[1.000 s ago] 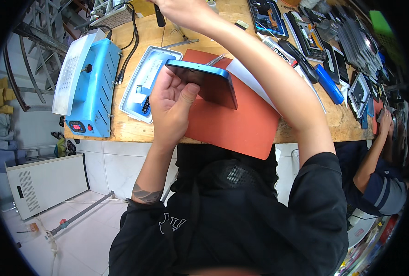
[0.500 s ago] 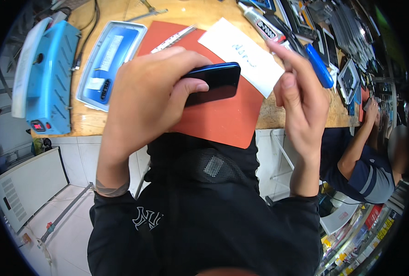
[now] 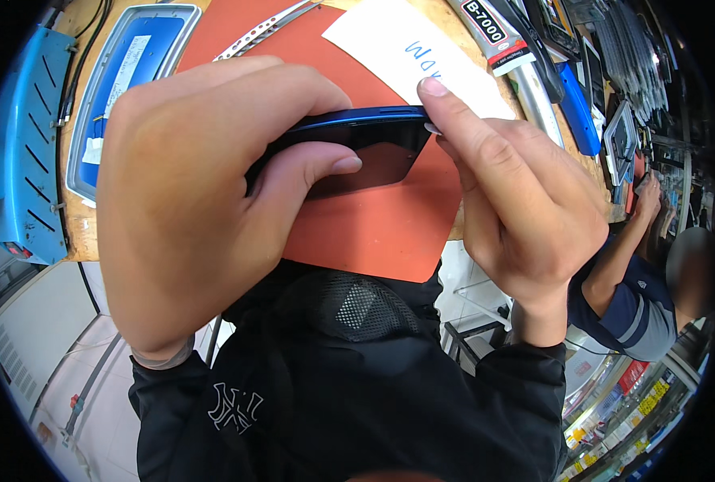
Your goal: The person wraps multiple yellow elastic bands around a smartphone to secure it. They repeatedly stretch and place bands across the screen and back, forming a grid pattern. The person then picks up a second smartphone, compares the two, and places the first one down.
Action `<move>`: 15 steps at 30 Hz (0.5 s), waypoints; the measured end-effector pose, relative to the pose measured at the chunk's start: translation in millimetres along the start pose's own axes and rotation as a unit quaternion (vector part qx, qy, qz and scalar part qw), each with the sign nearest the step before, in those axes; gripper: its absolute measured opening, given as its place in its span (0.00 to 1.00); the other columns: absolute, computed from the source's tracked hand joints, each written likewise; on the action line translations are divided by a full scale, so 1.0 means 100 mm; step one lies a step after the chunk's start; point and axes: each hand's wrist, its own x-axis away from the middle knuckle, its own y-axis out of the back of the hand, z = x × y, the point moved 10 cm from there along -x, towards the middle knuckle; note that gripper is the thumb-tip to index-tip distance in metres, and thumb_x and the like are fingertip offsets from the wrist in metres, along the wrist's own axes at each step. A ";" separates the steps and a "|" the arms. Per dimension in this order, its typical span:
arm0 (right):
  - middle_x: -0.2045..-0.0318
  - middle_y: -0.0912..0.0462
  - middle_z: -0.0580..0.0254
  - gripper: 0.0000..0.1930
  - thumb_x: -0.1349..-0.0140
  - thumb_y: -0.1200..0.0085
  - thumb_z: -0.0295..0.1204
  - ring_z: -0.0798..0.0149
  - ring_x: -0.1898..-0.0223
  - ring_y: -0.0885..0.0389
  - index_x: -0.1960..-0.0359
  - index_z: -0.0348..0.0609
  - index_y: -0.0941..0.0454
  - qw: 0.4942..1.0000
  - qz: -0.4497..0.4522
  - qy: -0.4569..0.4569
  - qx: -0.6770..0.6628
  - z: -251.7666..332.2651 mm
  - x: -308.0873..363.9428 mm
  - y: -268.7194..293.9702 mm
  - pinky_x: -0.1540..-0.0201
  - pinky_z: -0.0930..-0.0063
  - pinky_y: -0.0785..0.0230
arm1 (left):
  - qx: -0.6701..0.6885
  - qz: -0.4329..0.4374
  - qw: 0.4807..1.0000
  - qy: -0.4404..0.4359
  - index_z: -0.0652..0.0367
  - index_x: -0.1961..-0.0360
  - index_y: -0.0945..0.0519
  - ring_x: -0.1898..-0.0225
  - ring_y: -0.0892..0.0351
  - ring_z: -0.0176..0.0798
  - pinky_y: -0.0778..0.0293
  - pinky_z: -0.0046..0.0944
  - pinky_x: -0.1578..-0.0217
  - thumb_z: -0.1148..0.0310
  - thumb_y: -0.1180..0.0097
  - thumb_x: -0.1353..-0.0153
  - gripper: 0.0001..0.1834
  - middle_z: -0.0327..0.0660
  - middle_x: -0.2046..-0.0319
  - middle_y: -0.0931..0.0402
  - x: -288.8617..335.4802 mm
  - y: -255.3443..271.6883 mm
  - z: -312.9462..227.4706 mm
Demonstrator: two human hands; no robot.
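Note:
A dark smartphone [image 3: 377, 157] with a blue edge is tilted above a reddish-brown mat [image 3: 349, 233]. My left hand [image 3: 196, 185] wraps round its left end, with the thumb on the dark glossy face and the fingers behind. At the phone's right end, my right hand [image 3: 526, 185] pinches the upper corner, its fingers closed. A small pale bit shows beneath that fingertip; whether it is a nail or a thin piece, I cannot make out. Metal tweezers [image 3: 261, 34] lie on the mat beyond my left hand.
A white paper [image 3: 409, 40] with blue handwriting overlaps the mat. Right of it lie a glue tube [image 3: 494, 36] and a blue tool [image 3: 578, 108]. At left are a blue-and-clear case [image 3: 136, 48] and a light-blue device [image 3: 32, 145]. A co-worker [image 3: 635, 297] sits at far right.
My right hand has come left and closed on the phone's right corner. The phone and both hands appear larger and nearer, and the view has shifted over the bench.

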 end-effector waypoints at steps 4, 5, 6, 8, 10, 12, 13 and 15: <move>0.75 0.15 0.54 0.17 0.48 0.35 0.16 0.62 0.75 0.16 0.53 0.35 0.11 0.998 -0.004 0.038 0.053 0.06 -0.03 -0.02 0.70 0.74 0.25 | -0.001 -0.003 1.000 0.010 0.67 0.65 0.16 0.71 0.16 0.46 0.23 0.35 0.67 0.79 0.30 0.52 0.11 0.47 0.72 0.17 0.01 -0.01 0.00; 0.75 0.15 0.53 0.17 0.48 0.34 0.16 0.62 0.75 0.16 0.54 0.35 0.11 0.997 -0.006 0.040 0.060 0.07 -0.03 -0.02 0.70 0.74 0.25 | 0.014 -0.015 1.000 0.020 0.67 0.65 0.16 0.71 0.16 0.46 0.23 0.35 0.67 0.79 0.30 0.52 0.11 0.47 0.73 0.17 0.01 0.00 0.01; 0.75 0.15 0.53 0.17 0.48 0.34 0.16 0.62 0.75 0.16 0.54 0.35 0.11 0.997 -0.007 0.047 0.064 0.08 -0.03 -0.02 0.70 0.74 0.25 | 0.020 -0.021 0.999 0.025 0.67 0.66 0.16 0.71 0.16 0.46 0.23 0.35 0.67 0.79 0.30 0.52 0.11 0.47 0.73 0.17 0.02 0.00 0.02; 0.75 0.16 0.54 0.17 0.48 0.34 0.17 0.62 0.75 0.16 0.54 0.35 0.11 0.996 -0.011 0.048 0.070 0.09 -0.04 -0.03 0.70 0.74 0.25 | 0.022 -0.027 0.999 0.028 0.67 0.66 0.16 0.72 0.16 0.46 0.24 0.35 0.67 0.79 0.30 0.53 0.11 0.46 0.73 0.17 0.02 0.00 0.02; 0.75 0.16 0.54 0.17 0.48 0.33 0.17 0.62 0.75 0.16 0.53 0.35 0.11 0.996 -0.014 0.039 0.078 0.10 -0.03 -0.03 0.71 0.74 0.26 | 0.024 -0.026 0.999 0.035 0.67 0.66 0.16 0.72 0.16 0.45 0.23 0.35 0.67 0.79 0.30 0.52 0.11 0.46 0.73 0.18 0.03 -0.01 0.04; 0.75 0.17 0.55 0.18 0.48 0.33 0.17 0.62 0.75 0.17 0.53 0.35 0.11 0.995 -0.006 0.033 0.092 0.11 -0.03 -0.04 0.71 0.74 0.26 | 0.035 -0.025 0.998 0.048 0.67 0.66 0.16 0.72 0.16 0.45 0.23 0.35 0.67 0.79 0.30 0.52 0.11 0.46 0.73 0.17 0.03 -0.02 0.07; 0.75 0.17 0.55 0.18 0.48 0.33 0.17 0.62 0.75 0.17 0.53 0.35 0.11 0.995 -0.002 0.029 0.096 0.11 -0.03 -0.05 0.70 0.73 0.26 | 0.041 -0.025 0.998 0.052 0.67 0.66 0.16 0.72 0.16 0.45 0.23 0.35 0.67 0.79 0.30 0.52 0.11 0.46 0.73 0.17 0.03 -0.02 0.09; 0.75 0.17 0.56 0.17 0.47 0.33 0.18 0.61 0.75 0.18 0.53 0.35 0.11 0.992 -0.001 0.041 0.123 0.14 -0.03 -0.07 0.70 0.72 0.26 | 0.046 -0.027 0.998 0.045 0.67 0.66 0.16 0.71 0.16 0.44 0.23 0.35 0.67 0.79 0.30 0.52 0.10 0.47 0.73 0.17 0.01 -0.02 0.09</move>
